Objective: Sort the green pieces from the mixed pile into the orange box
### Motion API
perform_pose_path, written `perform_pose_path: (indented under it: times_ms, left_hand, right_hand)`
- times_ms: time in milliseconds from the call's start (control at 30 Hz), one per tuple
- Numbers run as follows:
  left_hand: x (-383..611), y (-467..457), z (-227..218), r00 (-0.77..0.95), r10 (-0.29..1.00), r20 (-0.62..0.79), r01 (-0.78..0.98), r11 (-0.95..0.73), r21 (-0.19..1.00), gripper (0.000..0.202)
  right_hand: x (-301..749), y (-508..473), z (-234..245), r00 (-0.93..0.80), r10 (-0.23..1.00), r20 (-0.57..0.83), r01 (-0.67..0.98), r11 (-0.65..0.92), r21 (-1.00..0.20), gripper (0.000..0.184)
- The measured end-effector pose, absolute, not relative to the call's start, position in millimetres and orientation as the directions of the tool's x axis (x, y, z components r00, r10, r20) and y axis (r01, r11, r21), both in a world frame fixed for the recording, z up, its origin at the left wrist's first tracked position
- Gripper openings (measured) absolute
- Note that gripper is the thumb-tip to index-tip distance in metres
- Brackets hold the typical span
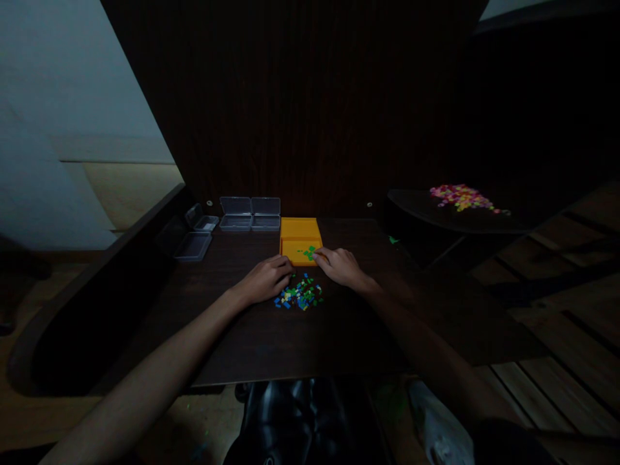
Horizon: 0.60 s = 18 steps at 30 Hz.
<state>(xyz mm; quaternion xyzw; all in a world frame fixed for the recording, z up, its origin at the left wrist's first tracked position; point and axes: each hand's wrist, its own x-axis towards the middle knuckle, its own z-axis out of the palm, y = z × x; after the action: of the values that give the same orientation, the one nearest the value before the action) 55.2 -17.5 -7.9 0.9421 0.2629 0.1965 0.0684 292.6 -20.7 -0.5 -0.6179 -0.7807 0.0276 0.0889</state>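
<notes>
A small heap of tiny coloured pieces (300, 295), green, blue, yellow and white, lies on the dark wooden table (271, 336). Just behind it stands an open orange box (300, 239) with a few green pieces (309, 252) inside. My left hand (265, 279) rests on the table at the heap's left edge, fingers curled and touching the box's front corner. My right hand (341, 266) is at the box's front right rim, fingers pinched together over the green pieces; what they hold is too small to make out.
Two open clear plastic boxes (250, 214) stand behind the orange box, and two more (194, 237) lie at the table's left edge. A pile of pink and yellow pieces (460, 197) sits on a dark side surface at the right. One green piece (393, 240) lies apart.
</notes>
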Motion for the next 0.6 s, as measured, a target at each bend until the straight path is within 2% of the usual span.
perform_pose_path:
  times_ms: [267, 600]
  left_hand:
    - [55, -16, -11, 0.783, 0.525, 0.335, 0.476, -0.851, 0.221, 0.021]
    - [55, -17, -8, 0.789, 0.516, 0.332, 0.462, -0.856, 0.232, 0.023]
  right_hand:
    - [293, -20, -3, -0.194, 0.975, 0.112, 0.957, 0.213, -0.195, 0.036]
    - [294, -9, -9, -0.113, 0.974, 0.199, 0.872, 0.193, -0.45, 0.022]
